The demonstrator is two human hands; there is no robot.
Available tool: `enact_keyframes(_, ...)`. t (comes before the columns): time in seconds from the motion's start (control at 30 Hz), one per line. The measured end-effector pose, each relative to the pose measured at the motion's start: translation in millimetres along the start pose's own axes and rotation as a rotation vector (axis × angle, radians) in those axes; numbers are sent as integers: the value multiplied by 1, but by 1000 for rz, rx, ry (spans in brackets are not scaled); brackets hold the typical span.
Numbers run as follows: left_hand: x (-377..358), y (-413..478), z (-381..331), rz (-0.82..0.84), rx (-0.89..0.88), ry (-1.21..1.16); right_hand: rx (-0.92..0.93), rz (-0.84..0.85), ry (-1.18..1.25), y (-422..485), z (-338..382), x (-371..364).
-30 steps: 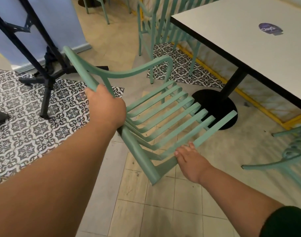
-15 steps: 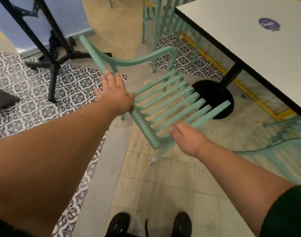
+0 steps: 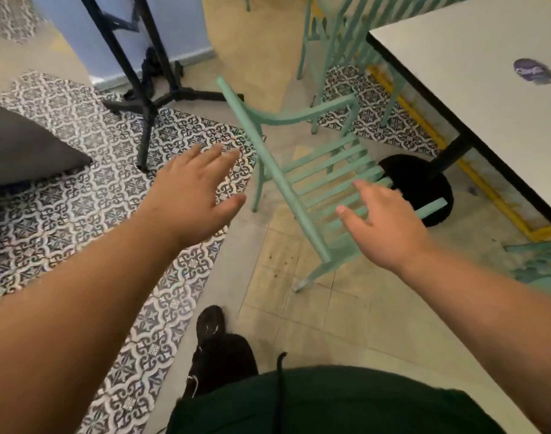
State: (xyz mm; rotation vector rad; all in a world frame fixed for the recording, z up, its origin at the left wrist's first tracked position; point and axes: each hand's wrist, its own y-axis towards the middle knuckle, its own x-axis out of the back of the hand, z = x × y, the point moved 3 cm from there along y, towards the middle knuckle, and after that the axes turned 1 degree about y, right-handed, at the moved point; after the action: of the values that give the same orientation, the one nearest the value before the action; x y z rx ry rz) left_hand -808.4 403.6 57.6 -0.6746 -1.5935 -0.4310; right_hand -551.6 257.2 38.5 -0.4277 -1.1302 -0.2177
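A mint-green slatted chair (image 3: 311, 170) stands on the floor beside the white table (image 3: 474, 76), its seat facing the table's black round base (image 3: 424, 186). My left hand (image 3: 196, 189) hovers to the left of the chair's backrest, fingers spread and straight, touching nothing. My right hand (image 3: 383, 220) hangs over the near part of the seat slats, fingers relaxed, holding nothing; whether it touches the slats is unclear.
A black folding stand (image 3: 142, 98) rises at the back left on patterned tiles. A dark grey object (image 3: 23, 148) juts in from the left. More mint-green chairs (image 3: 327, 39) stand behind the table and at the right edge (image 3: 543, 264). My black shoe (image 3: 211, 324) is below.
Both hands have let go of the chair and drawn back. The chair, tilted and lifted a second ago, now stands on the floor nearer the table base.
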Motion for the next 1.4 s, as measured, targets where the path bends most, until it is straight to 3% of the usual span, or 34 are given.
enact_keyframes(0.4, 69, 117, 175, 149, -118, 88, -93, -34, 102, 140, 156, -8)
enact_keyframes(0.83, 123, 341, 234, 116, -261, 82, -310, -100, 176, 326, 140, 39)
enact_keyframes(1.13, 150, 512, 303, 127, -394, 31, -447, -153, 123, 475, 186, 73)
enact_keyframes(1.4, 174, 653, 353, 178, -594, 125, -665, -308, 246, 555, 236, 75)
